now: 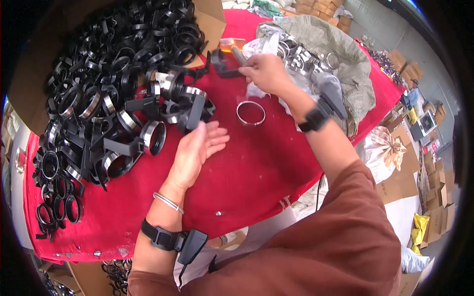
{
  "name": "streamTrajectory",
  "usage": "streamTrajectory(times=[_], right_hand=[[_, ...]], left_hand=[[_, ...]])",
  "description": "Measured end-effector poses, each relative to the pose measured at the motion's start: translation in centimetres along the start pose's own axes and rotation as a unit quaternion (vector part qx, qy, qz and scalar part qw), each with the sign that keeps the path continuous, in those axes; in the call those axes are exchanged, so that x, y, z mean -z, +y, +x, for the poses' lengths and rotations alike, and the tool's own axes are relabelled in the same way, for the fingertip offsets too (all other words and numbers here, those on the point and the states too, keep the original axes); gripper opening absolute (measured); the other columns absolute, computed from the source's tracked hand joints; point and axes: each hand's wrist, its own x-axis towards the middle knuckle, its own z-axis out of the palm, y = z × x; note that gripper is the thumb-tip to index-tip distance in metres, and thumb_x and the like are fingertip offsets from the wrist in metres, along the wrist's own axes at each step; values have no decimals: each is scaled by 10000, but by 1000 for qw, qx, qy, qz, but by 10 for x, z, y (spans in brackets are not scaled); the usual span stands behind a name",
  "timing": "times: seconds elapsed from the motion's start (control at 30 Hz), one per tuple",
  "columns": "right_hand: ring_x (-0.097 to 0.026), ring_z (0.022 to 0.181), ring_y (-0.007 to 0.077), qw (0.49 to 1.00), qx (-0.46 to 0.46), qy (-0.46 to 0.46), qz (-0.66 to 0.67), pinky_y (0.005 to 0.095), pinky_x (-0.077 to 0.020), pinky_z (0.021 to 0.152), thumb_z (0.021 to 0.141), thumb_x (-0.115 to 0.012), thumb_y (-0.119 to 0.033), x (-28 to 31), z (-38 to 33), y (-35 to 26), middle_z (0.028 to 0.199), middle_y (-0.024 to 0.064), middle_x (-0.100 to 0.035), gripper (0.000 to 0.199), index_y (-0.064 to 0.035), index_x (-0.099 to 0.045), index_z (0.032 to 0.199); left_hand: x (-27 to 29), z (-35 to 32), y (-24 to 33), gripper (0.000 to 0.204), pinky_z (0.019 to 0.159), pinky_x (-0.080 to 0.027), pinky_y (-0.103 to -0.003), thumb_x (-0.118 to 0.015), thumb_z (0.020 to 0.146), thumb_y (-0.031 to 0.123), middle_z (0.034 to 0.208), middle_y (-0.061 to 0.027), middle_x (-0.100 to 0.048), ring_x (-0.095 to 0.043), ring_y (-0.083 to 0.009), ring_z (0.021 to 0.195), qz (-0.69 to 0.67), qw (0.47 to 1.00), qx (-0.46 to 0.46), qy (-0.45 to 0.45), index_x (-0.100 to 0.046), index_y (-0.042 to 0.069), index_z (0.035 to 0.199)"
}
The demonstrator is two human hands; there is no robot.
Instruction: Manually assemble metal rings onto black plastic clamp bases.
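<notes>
Head view: right hand (266, 71) grips a black plastic clamp (224, 64); left hand (195, 148), fingers spread, pushes assembled clamps (187, 106) aside. Steel ring (251, 113) lies between; seat it squarely, I'd say.

There is only the one view, taken from the head of the person at the table covered in red cloth (256, 163). It looks steeply down and slightly forward, close enough that the rust-brown sleeve (345, 246) fills the near lower right. The wide fisheye bends the table edges toward the rim. The heap of black plastic ring parts (98, 89) lies far left, the grey-green sack (340, 54) far right, cardboard boxes (434, 197) on the floor beyond.
</notes>
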Motion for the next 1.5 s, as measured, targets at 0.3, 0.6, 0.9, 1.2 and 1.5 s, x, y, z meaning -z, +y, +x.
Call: streamTrajectory(times=[0.3, 0.6, 0.9, 1.2, 1.5], right_hand=[[-534, 481, 71, 792, -195, -197, 544, 196, -419, 404, 849, -629, -160, -20, -159, -76, 652, 41, -622, 166, 3, -610, 874], [-537, 1023, 387, 983, -117, 22, -140, 442, -462, 816, 672, -721, -462, -18, -106, -8, 1108, 259, -521, 678, 20, -543, 1114], [-462, 1018, 358, 978, 162, 131, 10, 399, -435, 854, 580, -808, -191, -24, -132, -17, 1074, 207, -432, 749, 23, -424, 1187], [-493, 939, 349, 955, 201, 210, 58, 394, -454, 810, 572, -803, -148, -24, -148, -46, 1049, 199, -451, 716, 22, -449, 1171], [-487, 868, 306, 925, 325, 178, -88, 375, -444, 753, 581, -690, -98, -5, -143, -64, 1024, 148, -465, 641, -5, -487, 1182]], left_hand=[[8, -11, 4, 394, 928, -455, -455, -418, 955, 264, 1146, -235, -557, -579, -323, 1032, -247, 966, 17, -74, -457, -28, 1217], [-13, -17, 19, 405, 879, -492, -458, -419, 942, 191, 1216, -271, -495, -586, -323, 1020, -270, 962, 10, -45, -394, -52, 1265], [-3, -15, 15, 435, 576, -466, -245, -502, 890, 107, 1234, -285, -478, -537, -105, 673, -232, 969, -48, -72, -363, 56, 1300], [-25, -17, 8, 478, 520, -503, -253, -616, 786, -48, 940, -160, -611, -602, -160, 600, -11, 984, -173, 41, -334, 62, 1155], [-17, -18, 11, 318, 518, -461, -239, -570, 835, 12, 1006, -135, -597, -592, -159, 720, -16, 981, -192, 29, -436, 59, 1119]])
